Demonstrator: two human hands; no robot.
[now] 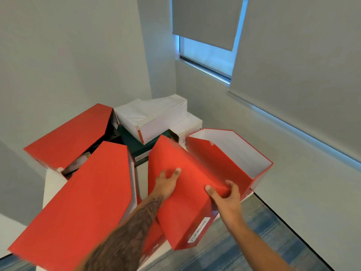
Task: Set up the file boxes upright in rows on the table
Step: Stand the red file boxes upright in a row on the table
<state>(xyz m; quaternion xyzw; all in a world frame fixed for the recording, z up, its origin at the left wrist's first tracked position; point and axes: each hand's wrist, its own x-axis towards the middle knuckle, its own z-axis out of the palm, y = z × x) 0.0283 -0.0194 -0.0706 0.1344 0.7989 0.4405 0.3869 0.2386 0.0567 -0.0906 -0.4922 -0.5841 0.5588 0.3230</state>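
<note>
so the red file box [181, 194] in the middle has both hands on it and it's nowhere near upright yet. it's leaning over to the left with its broad side facing up. its long axis runs away from the person: the near end with the white label [199, 229] seems to stick out past the table [51, 186] edge, and the far end points at the wall

left hand [169, 178] lies flat on that broad side, fingers straight and a bit spread, just pressing. right hand [224, 194] grips the right edge, thumb on top, fingers curled down into the gap next to the open red box [224, 153]

so the box sits right between the hands, and the right one does the real holding. my guess is the next bit is tipping it rightwards onto its base. it's tight though, with the open box just beside it on the right and the big red box [78, 202] leaning close on the left. can't tell if its bottom touches the table at all
</note>
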